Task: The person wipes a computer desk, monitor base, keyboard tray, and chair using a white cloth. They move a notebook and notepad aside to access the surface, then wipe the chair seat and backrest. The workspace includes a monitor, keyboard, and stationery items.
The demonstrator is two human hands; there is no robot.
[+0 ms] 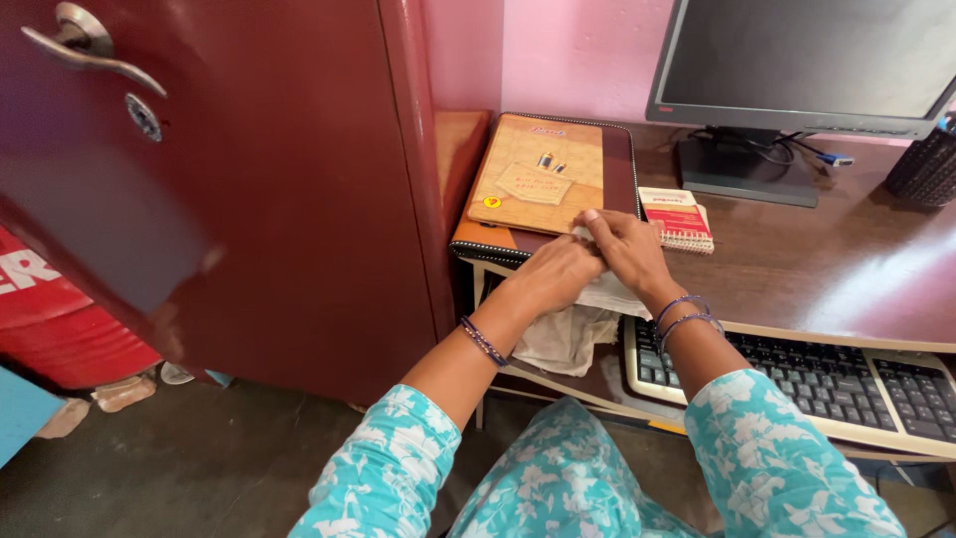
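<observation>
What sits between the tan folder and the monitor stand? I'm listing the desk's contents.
In the head view, a small red spiral notebook lies between the tan folder and the monitor stand.

Brown desk (827, 269), folder (543, 179), notepad (675, 217), monitor (807, 60), cloth (573, 329)

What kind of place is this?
Likely a small home or office computer corner: a dark flat monitor on a brown wooden desk, a black keyboard on a pull-out tray, a dark red metal cupboard door beside it.
</observation>
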